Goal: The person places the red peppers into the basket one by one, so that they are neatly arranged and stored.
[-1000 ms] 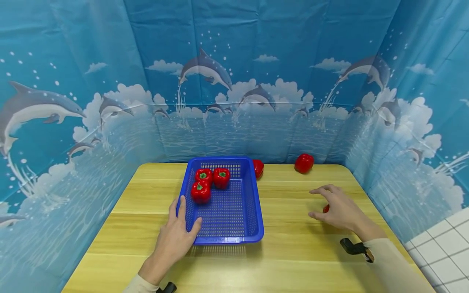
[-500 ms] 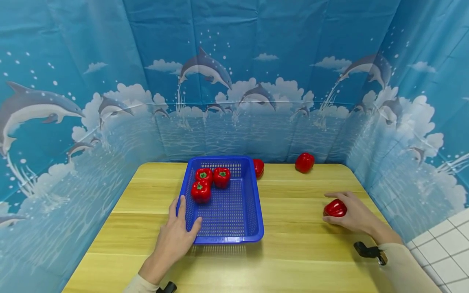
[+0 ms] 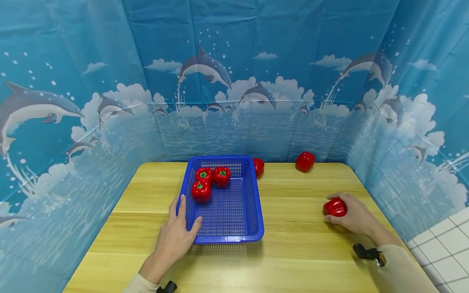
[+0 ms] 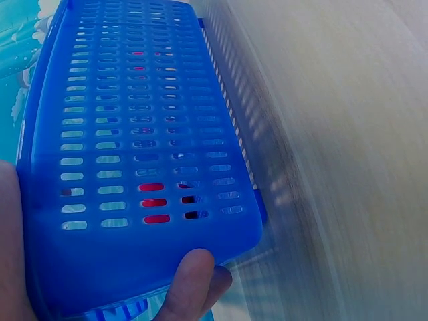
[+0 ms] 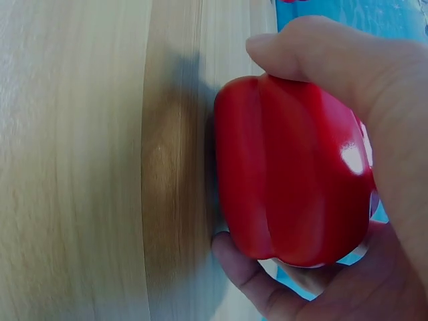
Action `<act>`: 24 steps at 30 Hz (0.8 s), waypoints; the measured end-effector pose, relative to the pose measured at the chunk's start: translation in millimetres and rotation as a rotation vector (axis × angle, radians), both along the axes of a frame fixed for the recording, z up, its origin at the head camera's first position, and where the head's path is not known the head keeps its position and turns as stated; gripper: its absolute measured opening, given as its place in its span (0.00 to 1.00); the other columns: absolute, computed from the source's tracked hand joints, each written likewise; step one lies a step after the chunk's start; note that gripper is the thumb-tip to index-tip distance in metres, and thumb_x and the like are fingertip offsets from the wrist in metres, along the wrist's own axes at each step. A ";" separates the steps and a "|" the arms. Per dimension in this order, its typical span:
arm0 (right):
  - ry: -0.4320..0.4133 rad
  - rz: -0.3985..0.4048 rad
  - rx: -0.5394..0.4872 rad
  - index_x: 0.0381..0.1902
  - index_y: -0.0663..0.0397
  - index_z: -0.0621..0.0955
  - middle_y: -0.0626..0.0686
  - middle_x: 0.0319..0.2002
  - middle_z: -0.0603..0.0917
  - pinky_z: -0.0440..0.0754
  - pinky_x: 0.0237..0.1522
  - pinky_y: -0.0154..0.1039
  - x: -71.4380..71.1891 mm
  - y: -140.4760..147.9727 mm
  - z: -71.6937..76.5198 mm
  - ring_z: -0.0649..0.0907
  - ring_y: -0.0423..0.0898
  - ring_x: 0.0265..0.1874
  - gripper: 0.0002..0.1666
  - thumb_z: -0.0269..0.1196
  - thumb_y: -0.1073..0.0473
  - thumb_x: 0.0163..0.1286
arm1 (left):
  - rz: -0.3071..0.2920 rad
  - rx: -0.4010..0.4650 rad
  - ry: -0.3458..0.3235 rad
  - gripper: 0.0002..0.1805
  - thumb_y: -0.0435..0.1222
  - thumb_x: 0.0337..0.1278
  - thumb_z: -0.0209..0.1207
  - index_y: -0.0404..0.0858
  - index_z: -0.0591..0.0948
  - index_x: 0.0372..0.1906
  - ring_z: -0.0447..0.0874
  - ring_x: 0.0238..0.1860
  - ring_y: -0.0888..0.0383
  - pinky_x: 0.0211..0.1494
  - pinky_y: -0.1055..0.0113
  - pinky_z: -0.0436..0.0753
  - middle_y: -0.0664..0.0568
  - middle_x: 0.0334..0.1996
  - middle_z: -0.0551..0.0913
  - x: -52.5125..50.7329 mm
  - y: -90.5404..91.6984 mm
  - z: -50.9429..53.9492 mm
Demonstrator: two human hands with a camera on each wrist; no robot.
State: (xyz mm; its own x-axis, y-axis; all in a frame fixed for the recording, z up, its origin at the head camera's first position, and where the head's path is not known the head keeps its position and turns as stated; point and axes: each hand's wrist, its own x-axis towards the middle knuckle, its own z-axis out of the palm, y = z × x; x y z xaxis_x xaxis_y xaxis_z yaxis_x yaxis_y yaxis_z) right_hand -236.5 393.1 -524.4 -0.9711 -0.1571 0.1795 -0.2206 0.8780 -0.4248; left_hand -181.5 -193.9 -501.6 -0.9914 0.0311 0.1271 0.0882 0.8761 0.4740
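At the right of the table my right hand (image 3: 357,215) grips a red bell pepper (image 3: 334,207) lying on its side. The right wrist view shows the thumb on one side of this bell pepper (image 5: 294,174) and fingers on the other. My left hand (image 3: 174,238) holds the near left rim of a blue plastic basket (image 3: 259,219), its thumb over the inside. Fingertips (image 4: 194,277) touch the basket's perforated side wall in the left wrist view. Inside, three red bell peppers (image 3: 201,191) with green stems stand grouped toward the far left.
One red bell pepper (image 3: 305,161) lies near the table's far edge. Another bell pepper (image 3: 258,167) is partly hidden behind the basket's right wall. The wooden table (image 3: 293,260) is bounded by a blue dolphin-print curtain (image 3: 227,134) at the back and sides.
My right hand has shifted right and closed around the bell pepper that it mostly covered before. My left hand and the basket have stayed in place.
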 end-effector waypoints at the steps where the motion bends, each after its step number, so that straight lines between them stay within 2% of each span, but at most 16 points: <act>1: 0.001 0.001 0.000 0.70 0.59 0.84 0.73 0.62 0.87 0.92 0.50 0.57 -0.2 -0.8 0.3 0.88 0.69 0.56 0.44 0.88 0.44 0.66 | 0.000 0.000 0.001 0.57 0.62 0.88 0.59 0.33 0.48 0.97 0.92 0.44 0.34 0.44 0.41 0.95 0.30 0.95 0.49 -0.1 -0.2 -0.1; 7: 0.004 0.010 -0.028 0.73 0.63 0.82 0.71 0.64 0.88 0.93 0.50 0.52 -1.5 -7.8 1.1 0.89 0.67 0.56 0.48 0.88 0.43 0.66 | -0.003 -0.007 0.009 0.57 0.61 0.87 0.60 0.32 0.49 0.97 0.92 0.43 0.35 0.44 0.41 0.95 0.30 0.95 0.49 -1.3 -0.7 -0.9; 10: -0.011 0.005 -0.052 0.76 0.63 0.80 0.71 0.65 0.88 0.92 0.49 0.48 -1.8 -13.6 1.8 0.89 0.66 0.57 0.51 0.87 0.41 0.67 | 0.002 -0.002 0.003 0.57 0.61 0.87 0.60 0.33 0.48 0.97 0.90 0.39 0.39 0.38 0.49 0.93 0.31 0.95 0.49 -1.9 -0.7 -1.7; 14: -0.031 -0.002 -0.085 0.76 0.61 0.79 0.69 0.66 0.88 0.91 0.48 0.42 -1.5 -22.0 3.5 0.89 0.65 0.58 0.52 0.87 0.39 0.67 | 0.002 0.003 -0.008 0.57 0.62 0.87 0.60 0.34 0.47 0.98 0.86 0.33 0.45 0.30 0.58 0.84 0.32 0.96 0.47 -3.1 -0.7 -2.1; 20: -0.066 0.000 -0.138 0.77 0.56 0.77 0.68 0.67 0.88 0.90 0.45 0.37 -0.6 -33.0 8.8 0.88 0.64 0.60 0.50 0.86 0.39 0.69 | 0.001 0.000 -0.007 0.57 0.61 0.87 0.60 0.34 0.47 0.98 0.85 0.31 0.47 0.30 0.59 0.83 0.32 0.96 0.47 -3.2 -0.4 -2.1; 24: -0.080 0.003 -0.188 0.78 0.56 0.75 0.67 0.67 0.87 0.90 0.44 0.35 1.6 -43.6 13.3 0.88 0.63 0.61 0.48 0.83 0.40 0.73 | 0.002 0.014 -0.015 0.57 0.61 0.87 0.60 0.35 0.47 0.98 0.84 0.29 0.48 0.28 0.60 0.81 0.33 0.97 0.46 -3.3 -0.7 -1.8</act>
State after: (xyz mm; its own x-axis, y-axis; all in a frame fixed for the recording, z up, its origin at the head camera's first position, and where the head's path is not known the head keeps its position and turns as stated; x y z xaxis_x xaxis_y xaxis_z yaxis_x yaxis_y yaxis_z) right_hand -234.9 349.5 -511.0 -0.9830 -0.1311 0.1286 -0.1823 0.7809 -0.5974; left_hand -184.7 -194.6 -503.4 -0.9932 0.0272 0.1130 0.0793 0.8694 0.4878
